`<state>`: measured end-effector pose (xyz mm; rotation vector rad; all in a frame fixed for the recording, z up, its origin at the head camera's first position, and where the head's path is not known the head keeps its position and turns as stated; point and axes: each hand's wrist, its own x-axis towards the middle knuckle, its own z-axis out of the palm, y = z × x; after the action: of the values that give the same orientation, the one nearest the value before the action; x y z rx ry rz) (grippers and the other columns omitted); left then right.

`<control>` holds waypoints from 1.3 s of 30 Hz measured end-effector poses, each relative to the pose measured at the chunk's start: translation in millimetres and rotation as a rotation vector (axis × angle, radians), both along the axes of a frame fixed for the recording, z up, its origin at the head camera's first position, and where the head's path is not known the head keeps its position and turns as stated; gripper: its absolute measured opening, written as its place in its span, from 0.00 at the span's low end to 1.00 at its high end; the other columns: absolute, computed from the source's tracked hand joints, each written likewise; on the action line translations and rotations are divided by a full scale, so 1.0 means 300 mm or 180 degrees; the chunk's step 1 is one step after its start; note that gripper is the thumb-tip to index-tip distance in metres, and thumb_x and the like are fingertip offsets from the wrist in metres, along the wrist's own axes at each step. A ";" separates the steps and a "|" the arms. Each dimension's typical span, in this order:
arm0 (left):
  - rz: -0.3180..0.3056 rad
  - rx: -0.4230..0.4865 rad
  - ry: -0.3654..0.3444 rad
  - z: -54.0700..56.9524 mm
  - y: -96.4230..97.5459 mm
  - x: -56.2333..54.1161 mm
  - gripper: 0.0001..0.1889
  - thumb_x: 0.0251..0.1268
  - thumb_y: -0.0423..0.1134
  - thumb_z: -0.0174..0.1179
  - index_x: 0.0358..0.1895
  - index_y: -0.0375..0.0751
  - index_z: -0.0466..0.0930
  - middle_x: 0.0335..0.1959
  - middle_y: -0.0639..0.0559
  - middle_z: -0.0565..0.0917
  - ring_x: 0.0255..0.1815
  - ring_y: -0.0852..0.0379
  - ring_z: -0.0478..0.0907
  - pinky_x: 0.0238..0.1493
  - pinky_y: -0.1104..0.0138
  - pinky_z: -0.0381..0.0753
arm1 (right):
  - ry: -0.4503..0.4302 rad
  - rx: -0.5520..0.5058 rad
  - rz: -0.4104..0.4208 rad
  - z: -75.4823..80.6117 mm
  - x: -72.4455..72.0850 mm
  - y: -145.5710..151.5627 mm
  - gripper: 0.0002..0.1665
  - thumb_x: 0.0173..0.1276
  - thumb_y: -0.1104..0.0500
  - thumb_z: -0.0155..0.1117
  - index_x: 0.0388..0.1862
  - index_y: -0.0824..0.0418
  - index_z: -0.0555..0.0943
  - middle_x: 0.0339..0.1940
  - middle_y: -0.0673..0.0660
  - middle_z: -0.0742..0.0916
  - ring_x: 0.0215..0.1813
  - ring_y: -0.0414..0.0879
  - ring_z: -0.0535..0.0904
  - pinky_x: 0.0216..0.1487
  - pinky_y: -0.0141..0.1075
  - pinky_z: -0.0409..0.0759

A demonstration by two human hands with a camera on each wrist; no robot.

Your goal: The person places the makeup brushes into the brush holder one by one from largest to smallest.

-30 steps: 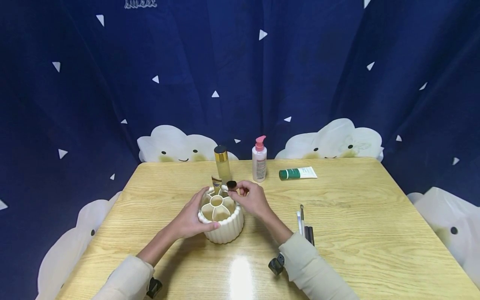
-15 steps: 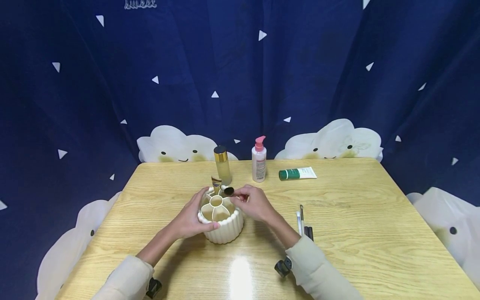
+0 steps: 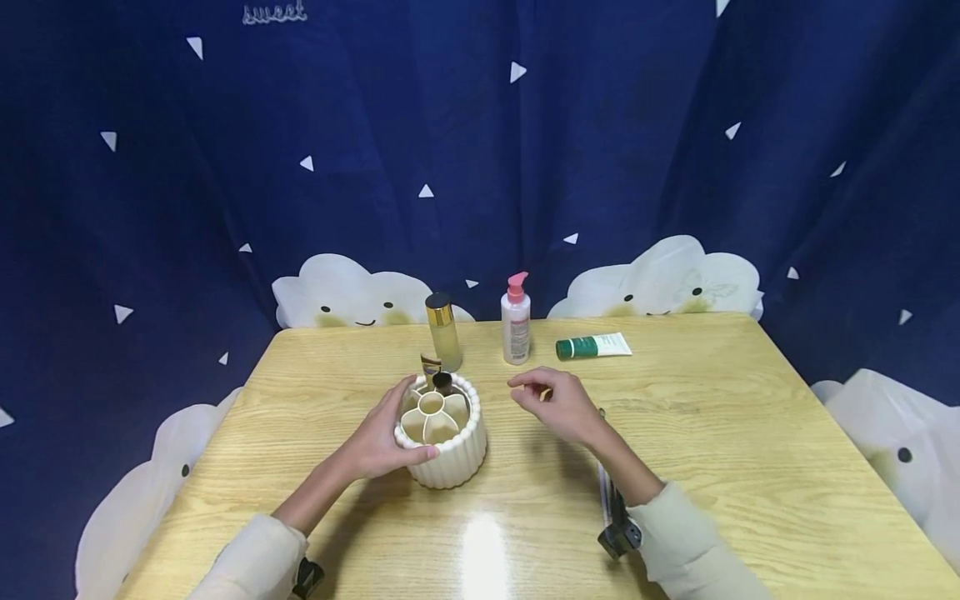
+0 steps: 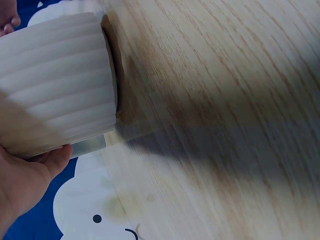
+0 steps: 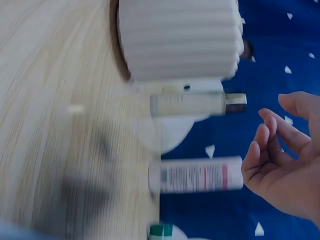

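My left hand (image 3: pixel 381 440) grips the near left side of a cream ribbed round organizer (image 3: pixel 454 457), its thumb along the rim. The organizer stands on the table, with petal-shaped compartments round a central ring. In a back compartment stands a dark-bristled makeup brush (image 3: pixel 442 382), its handle hidden. Beside it rises a flat gold-and-dark item (image 3: pixel 431 367). My right hand (image 3: pixel 562 403) hovers to the right of the organizer, fingers loosely curled, holding nothing. In the left wrist view, fingers (image 4: pixel 56 161) press against the ribbed wall.
Behind the organizer stands a yellowish bottle (image 3: pixel 446 340) with a black-and-gold cap. A white pump bottle (image 3: pixel 516 329) with a pink top is further right, then a green-and-white tube (image 3: pixel 592 346) lying flat. Several slim brushes or pencils (image 3: pixel 603 492) lie partly hidden under my right forearm.
My right hand lowered the makeup brush into a back compartment, let it go and moved away to the right. The left hand keeps its grip on the organizer.
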<state>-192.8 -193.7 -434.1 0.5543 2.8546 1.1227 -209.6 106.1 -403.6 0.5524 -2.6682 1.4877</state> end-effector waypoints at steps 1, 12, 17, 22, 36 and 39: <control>0.0003 0.0001 0.0008 -0.001 0.000 0.000 0.60 0.39 0.61 0.72 0.75 0.47 0.46 0.72 0.38 0.59 0.70 0.38 0.61 0.66 0.40 0.63 | -0.0008 0.0022 -0.0030 0.000 0.002 0.023 0.11 0.65 0.57 0.64 0.44 0.59 0.85 0.34 0.52 0.85 0.34 0.41 0.74 0.36 0.30 0.76; 0.0017 -0.0031 0.0048 0.000 0.001 0.000 0.59 0.39 0.61 0.72 0.75 0.47 0.47 0.71 0.38 0.61 0.69 0.39 0.63 0.66 0.41 0.64 | -0.0239 0.0313 -0.0482 -0.055 0.026 0.264 0.15 0.64 0.55 0.64 0.46 0.64 0.81 0.36 0.55 0.87 0.37 0.42 0.81 0.35 0.31 0.78; 0.0013 -0.0030 0.0046 0.001 0.000 0.001 0.59 0.39 0.61 0.72 0.75 0.46 0.47 0.71 0.37 0.60 0.69 0.38 0.63 0.66 0.41 0.64 | -0.0510 0.0486 -0.0526 -0.106 0.044 0.329 0.19 0.64 0.56 0.63 0.48 0.68 0.79 0.36 0.55 0.87 0.37 0.41 0.81 0.37 0.31 0.78; 0.0009 -0.0040 0.0047 0.000 0.000 0.002 0.59 0.39 0.61 0.72 0.75 0.47 0.46 0.71 0.37 0.60 0.69 0.37 0.63 0.65 0.40 0.64 | -0.0635 0.0639 -0.0564 -0.140 0.060 0.369 0.20 0.61 0.57 0.65 0.48 0.70 0.79 0.33 0.55 0.85 0.34 0.39 0.79 0.33 0.29 0.77; 0.0069 -0.0052 0.0042 0.002 0.006 0.004 0.59 0.38 0.62 0.72 0.75 0.48 0.47 0.71 0.38 0.60 0.69 0.38 0.63 0.65 0.40 0.64 | -0.1116 0.0914 -0.0633 -0.192 0.116 0.411 0.16 0.48 0.60 0.74 0.31 0.68 0.79 0.20 0.52 0.82 0.22 0.42 0.75 0.20 0.31 0.72; 0.0077 -0.0051 0.0028 0.003 0.006 0.006 0.60 0.38 0.62 0.72 0.75 0.48 0.47 0.72 0.38 0.60 0.69 0.38 0.63 0.65 0.40 0.64 | -0.1138 0.1009 -0.0689 -0.191 0.121 0.406 0.13 0.48 0.60 0.74 0.26 0.65 0.79 0.18 0.52 0.83 0.21 0.42 0.76 0.20 0.31 0.72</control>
<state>-190.9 -191.8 -433.3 0.5268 2.8826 1.1024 -173.4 227.7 -460.8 -0.0064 -3.1379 1.2097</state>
